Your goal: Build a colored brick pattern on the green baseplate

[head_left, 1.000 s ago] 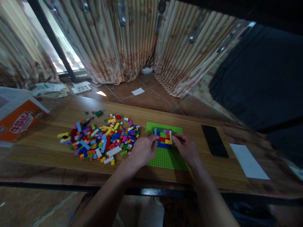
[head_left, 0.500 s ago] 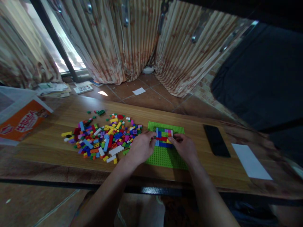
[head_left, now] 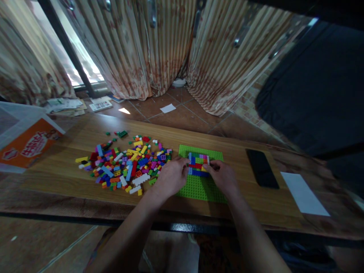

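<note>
On a green studded baseplate (head_left: 199,192) sits a low, flat build of coloured toy bricks (head_left: 198,165), with red, blue, yellow, white and pink pieces. My left hand (head_left: 174,175) is closed at the build's left side, thumb and fingertips against the bricks by a red row. From the right, my right hand (head_left: 223,175) pinches the build's edge near a yellow brick, thumb in front and fingers curled behind. The fingers partly cover both ends of the build. A wide heap of loose toy bricks (head_left: 133,163) lies left of my left hand.
A black phone (head_left: 262,168) and a white paper sheet (head_left: 304,193) lie to the right on the wooden board (head_left: 93,189). At far left stands a whitish box with an orange label (head_left: 31,144). Striped curtains (head_left: 127,49) hang behind.
The view has shifted slightly, so everything sits a little to the right. Both hands keep the same places at the build's two sides.
</note>
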{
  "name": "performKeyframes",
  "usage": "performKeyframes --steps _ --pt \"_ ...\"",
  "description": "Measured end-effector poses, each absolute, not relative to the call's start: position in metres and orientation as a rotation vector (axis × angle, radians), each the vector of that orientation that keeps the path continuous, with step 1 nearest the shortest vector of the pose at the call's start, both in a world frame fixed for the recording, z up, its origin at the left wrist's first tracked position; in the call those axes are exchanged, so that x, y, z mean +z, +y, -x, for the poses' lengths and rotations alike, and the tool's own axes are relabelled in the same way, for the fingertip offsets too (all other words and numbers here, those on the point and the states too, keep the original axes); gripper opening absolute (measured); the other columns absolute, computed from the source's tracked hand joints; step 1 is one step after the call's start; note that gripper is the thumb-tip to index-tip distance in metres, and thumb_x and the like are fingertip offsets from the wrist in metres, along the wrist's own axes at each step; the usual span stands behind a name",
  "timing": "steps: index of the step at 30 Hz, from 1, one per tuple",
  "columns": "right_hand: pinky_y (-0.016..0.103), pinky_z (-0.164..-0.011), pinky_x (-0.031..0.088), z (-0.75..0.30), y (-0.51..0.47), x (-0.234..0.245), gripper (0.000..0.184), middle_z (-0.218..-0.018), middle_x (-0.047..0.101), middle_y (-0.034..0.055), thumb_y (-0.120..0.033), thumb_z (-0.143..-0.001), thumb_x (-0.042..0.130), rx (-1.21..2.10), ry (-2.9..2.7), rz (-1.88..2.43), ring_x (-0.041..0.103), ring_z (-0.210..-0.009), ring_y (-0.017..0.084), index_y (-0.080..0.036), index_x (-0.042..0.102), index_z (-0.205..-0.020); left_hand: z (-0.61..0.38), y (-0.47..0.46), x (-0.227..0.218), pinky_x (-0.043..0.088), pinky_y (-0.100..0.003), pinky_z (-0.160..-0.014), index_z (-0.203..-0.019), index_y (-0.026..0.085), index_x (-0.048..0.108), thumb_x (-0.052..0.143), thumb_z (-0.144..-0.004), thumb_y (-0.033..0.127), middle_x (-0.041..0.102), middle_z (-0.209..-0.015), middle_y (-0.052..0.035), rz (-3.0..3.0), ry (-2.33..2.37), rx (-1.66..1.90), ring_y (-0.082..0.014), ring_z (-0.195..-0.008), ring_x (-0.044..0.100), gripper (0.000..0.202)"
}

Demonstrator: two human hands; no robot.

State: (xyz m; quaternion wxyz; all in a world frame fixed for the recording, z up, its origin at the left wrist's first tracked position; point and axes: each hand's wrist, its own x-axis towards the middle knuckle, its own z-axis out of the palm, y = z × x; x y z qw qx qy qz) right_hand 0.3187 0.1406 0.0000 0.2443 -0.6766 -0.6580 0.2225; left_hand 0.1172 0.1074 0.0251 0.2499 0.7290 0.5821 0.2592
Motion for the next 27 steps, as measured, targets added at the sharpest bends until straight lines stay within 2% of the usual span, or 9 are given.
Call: performKeyframes --steps 10,16,22,24,27 --pt "0.032 -0.063 0.043 -0.314 0.140 0.000 0.033 -0.073 0.068 0.0069 -0.047 -0.081 0.058 0.549 -1.852 1.887 0.061 -0.066 0.021 -0.016 0.067 -0.089 -0.120 0.105 0.023 0.053 -0.033 -0.082 -0.110 0.018 0.066 0.047 -0.089 0.017 0.070 -0.098 -0.0075 -2.053 1.604 0.622 -0.0195 -0.086 0.067 0.028" --pt "0.033 -0.067 0.045 -0.317 0.139 0.000 0.037 -0.078 0.070 0.0079 -0.050 -0.081 0.057 0.602 -1.833 1.850 0.063 -0.070 0.022 -0.017 0.068 -0.092 -0.120 0.103 0.020 0.053 -0.033 -0.084 -0.108 0.019 0.066 0.046 -0.090 0.017 0.070 -0.099 -0.0067 -2.096 1.583 0.621 -0.0202 -0.090 0.067 0.027" --pt "0.029 -0.056 0.044 -0.331 0.144 0.002 0.054 -0.069 0.070 0.0075 -0.060 -0.088 0.038 0.814 -1.636 1.850 0.063 -0.061 0.019 -0.018 0.068 -0.075 -0.116 0.103 0.022 0.052 -0.032 -0.082 -0.110 0.018 0.066 0.045 -0.090 0.016 0.069 -0.101 -0.0077 -2.077 1.577 0.601 -0.0197 -0.088 0.067 0.029" --pt "0.029 -0.056 0.045 -0.333 0.145 0.002 0.050 -0.070 0.071 0.0072 -0.059 -0.087 0.042 0.822 -1.634 1.831 0.064 -0.062 0.019 -0.018 0.070 -0.077 -0.115 0.103 0.021 0.052 -0.032 -0.082 -0.110 0.018 0.065 0.045 -0.090 0.016 0.069 -0.101 -0.0080 -2.081 1.579 0.600 -0.0197 -0.088 0.067 0.029" --pt "0.031 -0.065 0.049 -0.334 0.145 -0.001 0.033 -0.079 0.074 0.0072 -0.050 -0.080 0.058 0.781 -1.683 1.768 0.067 -0.072 0.020 -0.019 0.072 -0.083 -0.115 0.104 0.020 0.052 -0.032 -0.081 -0.110 0.019 0.065 0.045 -0.090 0.018 0.069 -0.099 -0.0078 -2.089 1.598 0.582 -0.0199 -0.087 0.067 0.028"
